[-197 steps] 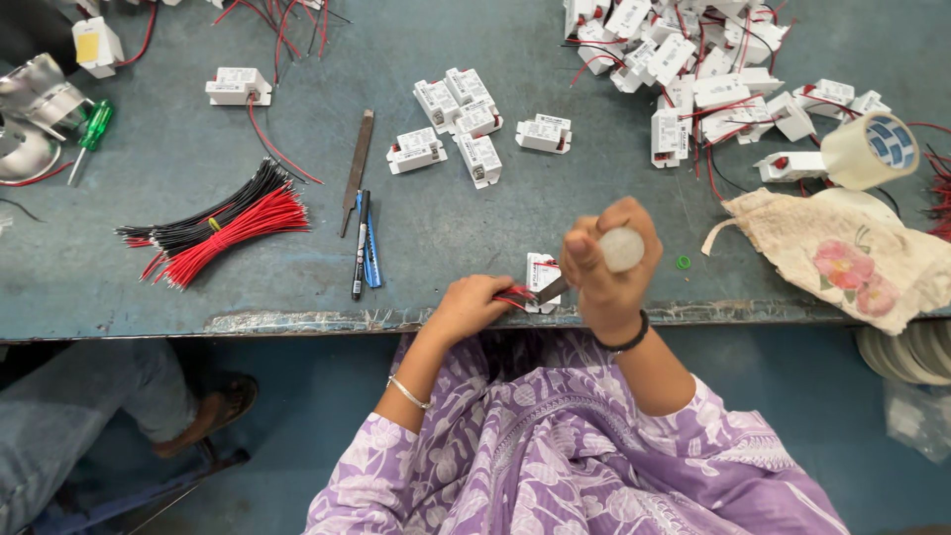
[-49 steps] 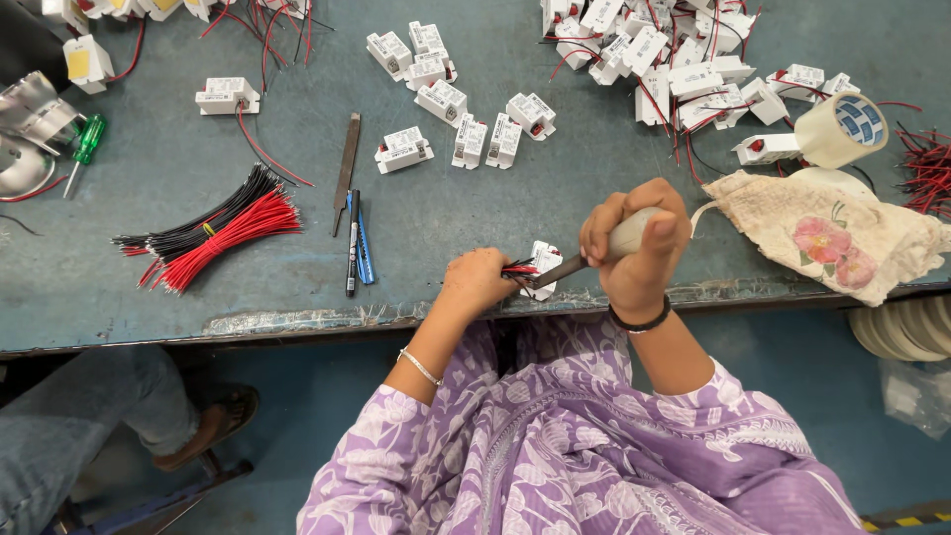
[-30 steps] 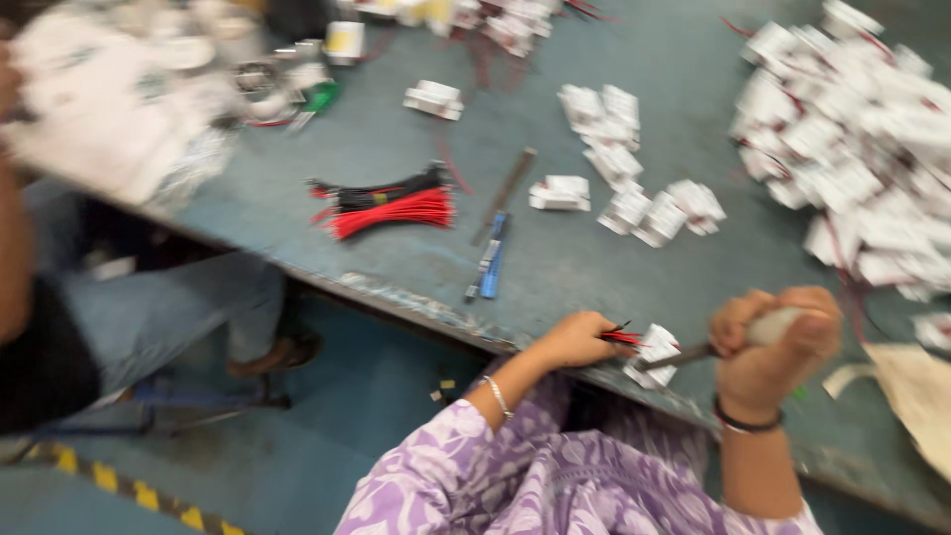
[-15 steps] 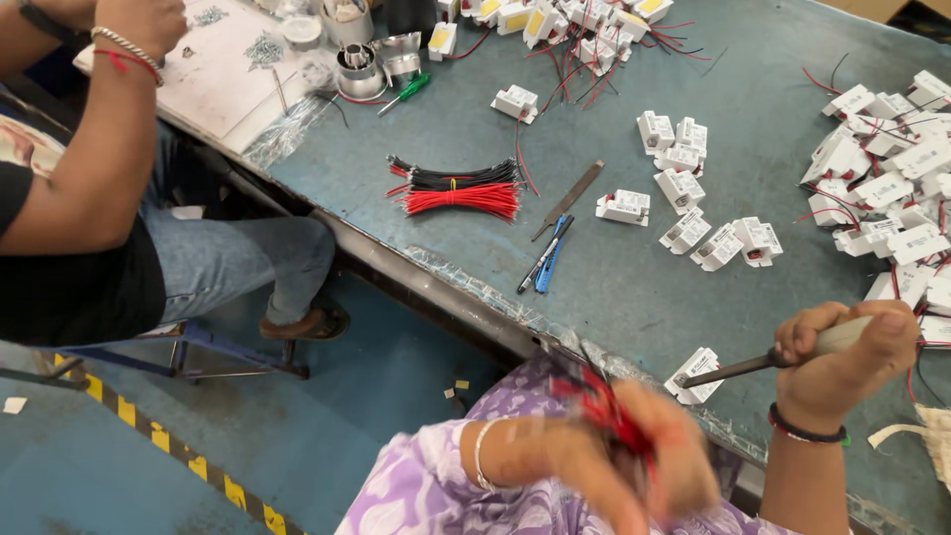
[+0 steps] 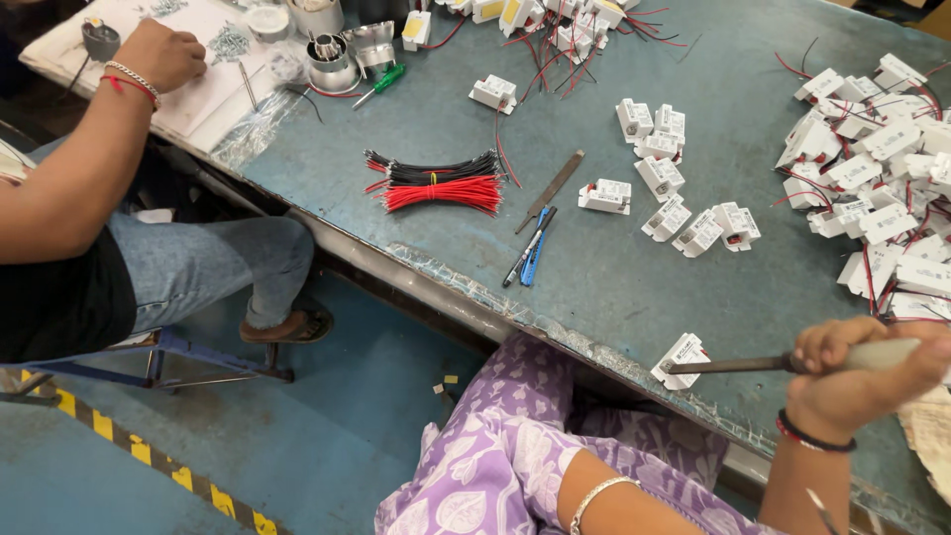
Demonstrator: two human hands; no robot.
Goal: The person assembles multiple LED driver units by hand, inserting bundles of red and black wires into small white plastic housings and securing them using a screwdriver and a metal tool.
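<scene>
A worn grey-blue metal worktable (image 5: 614, 277) runs slantwise across the view, its chipped near edge above a blue painted floor (image 5: 327, 436) marked with a yellow-and-black striped line (image 5: 149, 461). The right hand (image 5: 857, 381) is clenched round the pale handle of a thin dark-shafted screwdriver (image 5: 738, 366), whose tip meets a small white plastic block (image 5: 680, 361) lying right at the table's near edge. The left hand itself is out of view; only the forearm with a silver bangle (image 5: 597, 498) shows, low over the purple flowered lap, so its grasp cannot be told. Open tabletop lies between that block and a blue pen (image 5: 530, 260) beside a flat metal file (image 5: 550, 191). Farther left sits a tied bundle of red and black wires (image 5: 438, 182); a loose cluster of white blocks (image 5: 684, 188) lies beyond, and a large heap of them (image 5: 882, 188) crowds the right. At the far left corner, a co-worker's hand (image 5: 163, 54) rests clenched on white paper (image 5: 203, 79).
</scene>
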